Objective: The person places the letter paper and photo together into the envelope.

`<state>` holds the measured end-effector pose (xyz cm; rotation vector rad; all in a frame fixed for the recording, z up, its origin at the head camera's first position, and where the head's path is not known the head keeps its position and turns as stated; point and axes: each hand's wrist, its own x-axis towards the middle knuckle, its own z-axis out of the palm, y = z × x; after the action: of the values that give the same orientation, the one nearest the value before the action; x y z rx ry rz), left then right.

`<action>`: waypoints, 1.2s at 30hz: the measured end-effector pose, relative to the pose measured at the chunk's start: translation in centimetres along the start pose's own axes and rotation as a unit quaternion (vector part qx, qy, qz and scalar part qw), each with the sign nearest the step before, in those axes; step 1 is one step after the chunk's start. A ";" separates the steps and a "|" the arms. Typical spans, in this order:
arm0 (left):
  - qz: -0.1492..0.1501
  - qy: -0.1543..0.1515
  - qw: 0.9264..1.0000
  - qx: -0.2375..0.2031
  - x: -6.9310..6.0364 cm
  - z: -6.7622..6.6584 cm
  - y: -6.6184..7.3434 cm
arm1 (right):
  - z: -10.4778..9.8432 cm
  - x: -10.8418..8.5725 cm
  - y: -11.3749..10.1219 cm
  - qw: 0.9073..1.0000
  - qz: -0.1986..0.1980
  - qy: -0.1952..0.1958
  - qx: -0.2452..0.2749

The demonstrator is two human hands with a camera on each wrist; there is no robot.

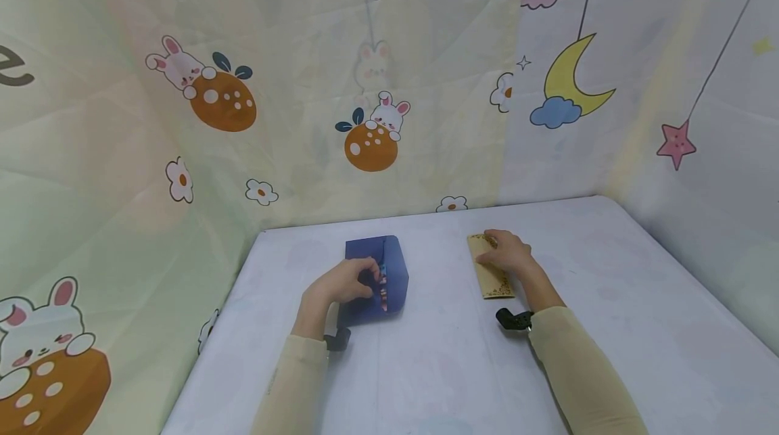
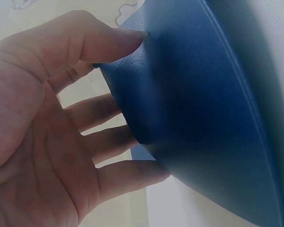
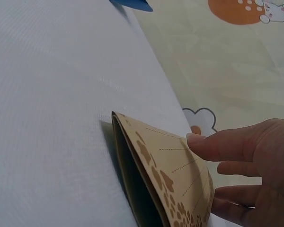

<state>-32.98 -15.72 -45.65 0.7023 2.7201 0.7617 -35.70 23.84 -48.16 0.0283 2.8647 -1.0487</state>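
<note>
A blue paper envelope (image 1: 398,276) stands on the left part of the table, its flap side toward the right. My left hand (image 1: 345,281) pinches its left edge; in the left wrist view the thumb presses on the blue paper (image 2: 189,90) and the other fingers lie behind it. Along the envelope's opening shows a narrow colourful strip (image 1: 383,289), too small to make out. To the right, my right hand (image 1: 510,254) grips a folded tan card (image 1: 490,278) with a brown leafy print. The right wrist view shows the card's fold (image 3: 154,156) gaping, with the thumb on its face.
A white cloth covers the table (image 1: 438,367). Cartoon-printed curtains (image 1: 292,117) stand close behind and on both sides of it. A black wrist camera (image 1: 514,319) sits at the right wrist, another (image 1: 337,339) at the left.
</note>
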 end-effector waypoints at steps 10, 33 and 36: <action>-0.001 -0.002 1.000 -0.004 -0.1 0.0 0.0 | -0.1 -0.1 -0.4 1.000 0.000 0.010 -0.018; 0.002 -0.004 1.000 0.001 0.0 0.1 -0.2 | 0.3 0.2 0.2 0.999 -0.016 -0.002 0.034; 0.002 -0.005 1.000 0.000 0.0 0.0 -0.2 | 0.2 0.2 0.2 0.999 -0.017 -0.003 0.041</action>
<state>-33.04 -15.81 -45.77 0.7092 2.7114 0.7569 -35.85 23.84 -48.45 -0.0180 2.8250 -1.1693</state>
